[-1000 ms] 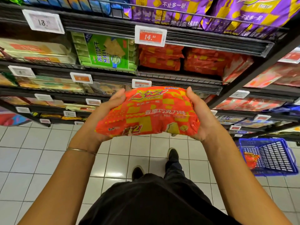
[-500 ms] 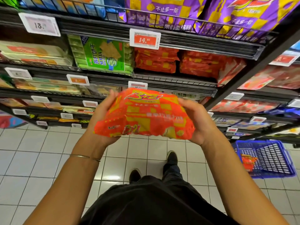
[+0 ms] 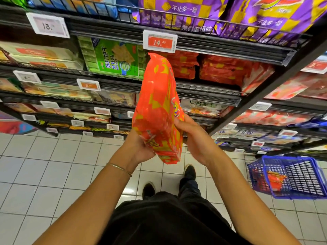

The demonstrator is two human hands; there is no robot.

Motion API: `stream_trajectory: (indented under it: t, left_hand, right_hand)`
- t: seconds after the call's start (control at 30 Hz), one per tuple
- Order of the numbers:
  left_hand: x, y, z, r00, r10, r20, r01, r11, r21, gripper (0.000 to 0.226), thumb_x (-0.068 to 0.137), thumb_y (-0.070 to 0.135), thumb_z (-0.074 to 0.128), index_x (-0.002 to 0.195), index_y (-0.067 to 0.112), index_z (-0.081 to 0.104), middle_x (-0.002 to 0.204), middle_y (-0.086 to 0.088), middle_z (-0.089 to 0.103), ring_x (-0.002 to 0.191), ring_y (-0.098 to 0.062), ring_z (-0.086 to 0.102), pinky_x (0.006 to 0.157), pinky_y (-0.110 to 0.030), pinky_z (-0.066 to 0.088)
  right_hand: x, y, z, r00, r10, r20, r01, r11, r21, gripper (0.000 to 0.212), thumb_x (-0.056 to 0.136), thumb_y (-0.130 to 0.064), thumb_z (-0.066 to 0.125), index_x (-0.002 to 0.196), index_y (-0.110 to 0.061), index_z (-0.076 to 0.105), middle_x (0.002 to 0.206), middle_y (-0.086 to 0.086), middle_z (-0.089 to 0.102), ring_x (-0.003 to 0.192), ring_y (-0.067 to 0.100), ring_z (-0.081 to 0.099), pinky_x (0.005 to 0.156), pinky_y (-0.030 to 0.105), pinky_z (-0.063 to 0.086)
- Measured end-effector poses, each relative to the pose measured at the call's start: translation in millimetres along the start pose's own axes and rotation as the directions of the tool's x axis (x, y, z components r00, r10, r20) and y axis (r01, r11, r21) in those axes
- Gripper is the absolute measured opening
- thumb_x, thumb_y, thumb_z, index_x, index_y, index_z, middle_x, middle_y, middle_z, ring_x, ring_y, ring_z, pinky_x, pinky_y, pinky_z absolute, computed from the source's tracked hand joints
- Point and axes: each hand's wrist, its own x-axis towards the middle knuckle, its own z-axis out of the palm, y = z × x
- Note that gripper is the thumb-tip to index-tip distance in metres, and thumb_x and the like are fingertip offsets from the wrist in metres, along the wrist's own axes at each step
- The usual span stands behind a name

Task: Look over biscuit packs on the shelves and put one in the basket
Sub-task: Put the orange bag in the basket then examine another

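In front of me stand the black shelves, full of biscuit packs in several rows, and under them is the floor of pale tiles. On the top row lie purple packs. One row lower I see a green soda biscuit pack and, to the right of it, red packs. An orange price tag with 14.80 hangs on the shelf edge above these red packs.

The blue basket stands on the floor at my right, well apart from my feet. One orange-red pack already lies inside it.

I hold an orange biscuit pack upright before the shelves, with its narrow side turned to me. My left hand grasps its lower end from the left and below. My right hand grasps the same lower end from the right side, with the thumb against the pack. On my left wrist is a thin bracelet.
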Motion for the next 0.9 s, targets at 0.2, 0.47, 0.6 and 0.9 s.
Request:
stream_trajectory:
  t: [0.2,0.47,0.6,0.9]
  left_hand:
    - [4.4,7.3,-6.8,0.960,0.276,-0.046,-0.239,0.897,0.373,0.052,0.089,0.041,0.077,0.136,0.023,0.065,0.120,-0.005,0.077,0.108,-0.023,0.075,0.088,-0.041,0.062]
    - [-5.1,23.4,-8.1,0.822,0.550,-0.148,-0.372,0.716,0.590,0.093,0.065,0.036,0.093,0.146,0.037,0.049,0.131,0.002,0.072,0.106,-0.013,0.076,0.073,-0.029,0.062]
    - [-14.7,43.0,-10.0,0.975,0.187,-0.123,-0.095,0.843,0.530,0.058,0.081,0.038,0.077,0.135,0.019,0.067,0.122,-0.010,0.077,0.104,-0.031,0.076,0.075,-0.044,0.064]
    - [-17.4,38.2,-22.3,0.915,0.362,-0.178,-0.193,0.780,0.596,0.072,0.065,0.024,0.091,0.131,0.018,0.064,0.111,-0.006,0.080,0.098,-0.030,0.078,0.070,-0.040,0.065]
  right_hand:
    - [-9.7,-23.9,-15.1,0.998,0.016,0.056,-0.030,0.965,0.261,0.082,0.082,-0.068,0.064,0.149,-0.022,0.055,0.148,0.017,0.059,0.139,0.037,0.054,0.117,0.061,0.039]
    - [-18.3,-23.0,-24.7,0.999,-0.051,0.017,0.033,0.839,0.543,0.039,0.069,-0.028,0.079,0.104,-0.012,0.083,0.112,0.015,0.078,0.103,0.036,0.075,0.089,0.056,0.061]
    - [-21.9,-14.7,-29.5,0.998,-0.066,0.017,0.044,0.809,0.586,0.024,0.075,-0.024,0.073,0.095,-0.014,0.083,0.100,0.012,0.079,0.095,0.034,0.077,0.079,0.053,0.062]
    - [-11.4,-20.4,-40.7,0.999,0.010,0.053,-0.019,0.985,0.171,0.043,0.079,-0.017,0.076,0.121,-0.012,0.071,0.117,0.014,0.077,0.104,0.032,0.076,0.080,0.044,0.064]
